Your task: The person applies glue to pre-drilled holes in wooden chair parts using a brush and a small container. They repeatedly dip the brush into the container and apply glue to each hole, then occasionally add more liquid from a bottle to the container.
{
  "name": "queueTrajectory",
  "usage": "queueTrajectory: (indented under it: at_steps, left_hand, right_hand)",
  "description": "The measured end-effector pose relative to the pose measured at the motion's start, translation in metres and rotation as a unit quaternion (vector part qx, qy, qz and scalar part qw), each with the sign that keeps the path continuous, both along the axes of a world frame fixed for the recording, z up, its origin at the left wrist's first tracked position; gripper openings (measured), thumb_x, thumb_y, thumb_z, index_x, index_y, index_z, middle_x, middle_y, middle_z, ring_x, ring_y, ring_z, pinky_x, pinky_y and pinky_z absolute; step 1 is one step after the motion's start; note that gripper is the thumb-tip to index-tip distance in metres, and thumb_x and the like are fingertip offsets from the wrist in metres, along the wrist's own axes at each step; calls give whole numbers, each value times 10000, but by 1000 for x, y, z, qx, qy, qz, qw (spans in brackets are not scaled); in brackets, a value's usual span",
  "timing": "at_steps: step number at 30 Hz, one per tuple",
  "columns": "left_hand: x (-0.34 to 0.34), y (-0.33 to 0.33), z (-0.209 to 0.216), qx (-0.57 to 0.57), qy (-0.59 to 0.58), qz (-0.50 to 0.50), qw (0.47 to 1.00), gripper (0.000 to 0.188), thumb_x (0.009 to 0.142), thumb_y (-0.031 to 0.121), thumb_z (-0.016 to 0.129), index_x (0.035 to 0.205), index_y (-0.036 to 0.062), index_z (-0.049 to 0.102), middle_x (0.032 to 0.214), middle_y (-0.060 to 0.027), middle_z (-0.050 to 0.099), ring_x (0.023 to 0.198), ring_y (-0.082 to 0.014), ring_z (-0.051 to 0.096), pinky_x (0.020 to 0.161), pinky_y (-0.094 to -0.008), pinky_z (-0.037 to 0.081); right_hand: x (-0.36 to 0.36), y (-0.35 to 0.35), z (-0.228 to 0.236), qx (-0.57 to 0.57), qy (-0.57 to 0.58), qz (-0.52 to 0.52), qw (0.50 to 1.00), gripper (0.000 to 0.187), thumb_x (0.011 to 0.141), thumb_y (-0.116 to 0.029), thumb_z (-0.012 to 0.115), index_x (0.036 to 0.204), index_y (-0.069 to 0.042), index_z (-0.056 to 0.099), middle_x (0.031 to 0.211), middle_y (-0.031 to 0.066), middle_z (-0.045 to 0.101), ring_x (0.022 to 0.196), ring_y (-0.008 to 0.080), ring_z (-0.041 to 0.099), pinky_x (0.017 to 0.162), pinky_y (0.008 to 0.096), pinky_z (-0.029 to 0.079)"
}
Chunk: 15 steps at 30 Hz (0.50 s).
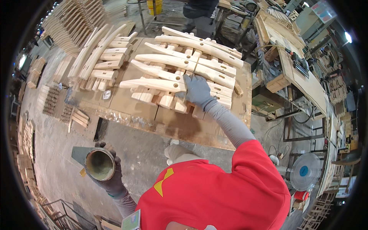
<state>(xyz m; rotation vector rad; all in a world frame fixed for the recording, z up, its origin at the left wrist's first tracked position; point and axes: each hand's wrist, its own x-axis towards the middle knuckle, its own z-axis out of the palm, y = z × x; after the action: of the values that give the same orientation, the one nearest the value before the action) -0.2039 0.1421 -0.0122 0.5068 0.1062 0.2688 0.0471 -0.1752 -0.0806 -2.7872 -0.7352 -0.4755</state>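
My left hand, in a dark grey glove, is closed around a round cup with a greyish-green coating inside. A flat grey blade-like piece sticks out beside the cup's rim. Out over the worktable, my right hand, in a grey glove, rests on a row of curved pale wooden pieces with oval slots and holes. A thin dark stick stands up from its closed fingers; its lower end is hidden. More wooden bars lie underneath the curved pieces.
The brown worktable also bears a second wooden stack and a small crumpled item at left. To the right stand a workbench with tools and a fan. Another person is beyond the table.
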Motion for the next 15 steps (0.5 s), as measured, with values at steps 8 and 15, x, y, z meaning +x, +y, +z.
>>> queueTrajectory:
  at_steps: [8,15]
  left_hand:
    - [117,28,-3,103,-49,-112,987,558,938,391,404,1367,45,313,1320,-167,425,1107,-345,506,898,-458,474]
    - [210,-19,3,483,-79,29,871,596,803,36,613,1330,73,338,1275,-169,457,1099,-324,545,898,-405,513]
  right_hand:
    - [-24,46,-32,-21,-54,-24,998,479,863,-238,523,1270,-3,432,1290,237,459,1227,367,424,1088,478,241]
    - [-58,49,12,288,39,31,956,450,864,-195,556,1258,-11,440,1247,193,505,1168,355,476,1054,437,306]
